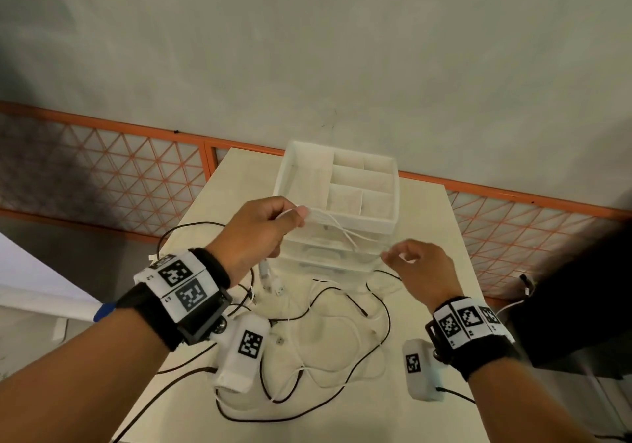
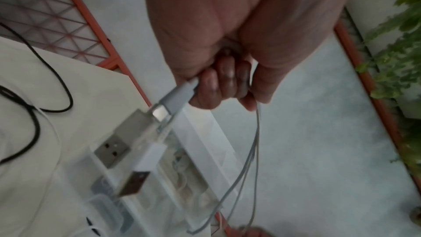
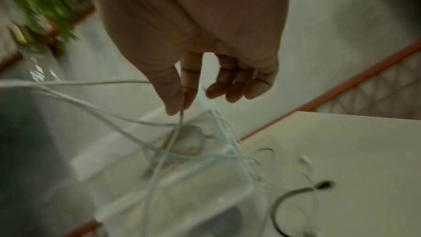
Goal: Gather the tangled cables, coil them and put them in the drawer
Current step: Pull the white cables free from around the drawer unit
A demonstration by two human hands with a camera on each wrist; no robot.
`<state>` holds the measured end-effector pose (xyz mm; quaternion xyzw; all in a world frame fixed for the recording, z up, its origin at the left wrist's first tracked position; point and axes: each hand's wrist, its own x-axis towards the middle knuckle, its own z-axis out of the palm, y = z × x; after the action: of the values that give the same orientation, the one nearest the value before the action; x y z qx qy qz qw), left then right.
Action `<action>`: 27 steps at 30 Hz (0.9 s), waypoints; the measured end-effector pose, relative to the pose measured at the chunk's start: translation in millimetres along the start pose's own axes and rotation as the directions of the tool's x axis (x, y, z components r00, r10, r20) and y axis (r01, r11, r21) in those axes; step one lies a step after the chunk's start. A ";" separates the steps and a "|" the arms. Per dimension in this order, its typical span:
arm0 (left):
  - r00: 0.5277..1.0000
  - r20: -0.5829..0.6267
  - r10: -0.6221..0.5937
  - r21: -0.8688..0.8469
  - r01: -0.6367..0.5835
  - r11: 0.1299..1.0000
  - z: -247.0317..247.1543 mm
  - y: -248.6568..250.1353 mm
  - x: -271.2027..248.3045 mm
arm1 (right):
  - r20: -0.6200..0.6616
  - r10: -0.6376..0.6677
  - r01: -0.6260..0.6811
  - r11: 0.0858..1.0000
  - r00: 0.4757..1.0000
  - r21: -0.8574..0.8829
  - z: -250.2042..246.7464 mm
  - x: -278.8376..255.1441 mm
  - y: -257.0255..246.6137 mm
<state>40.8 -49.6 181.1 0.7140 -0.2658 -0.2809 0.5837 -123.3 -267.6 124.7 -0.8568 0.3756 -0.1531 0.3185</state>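
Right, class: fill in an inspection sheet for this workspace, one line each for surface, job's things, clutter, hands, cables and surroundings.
Surface: pale table, cables strewn over it.
Job's things: white cable stretched between both hands; clear drawer unit at the table's far end, drawers look closed.
Clutter: divided organiser tray on top of the unit, compartments look empty.
Hands: left hand grips gathered white loops, USB plugs dangling below; right hand pinches one strand.
Cables: black cables and more white ones loose and tangled on the table.
Surroundings: grey floor, orange lattice railing, green foliage.
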 end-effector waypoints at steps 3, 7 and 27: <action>0.999 0.007 0.035 0.134 -0.036 0.990 -1.0 -0.4 -4.5 | -0.039 0.209 -0.210 0.977 0.977 -0.044 7.6 4.8 22.9; 0.999 -0.023 0.042 0.106 -0.039 0.994 0.8 -3.8 -5.2 | -0.102 0.183 -0.179 0.983 0.978 0.041 3.9 3.4 23.8; 0.932 0.278 -0.231 0.658 -0.010 0.753 2.6 -51.4 -16.8 | -0.227 0.140 -0.134 0.990 0.964 0.041 -6.5 16.4 52.5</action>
<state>29.8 -30.4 131.6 0.8260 -0.4005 -0.3255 0.2267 -144.3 -309.6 95.2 -0.8013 0.4662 -0.2331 0.2938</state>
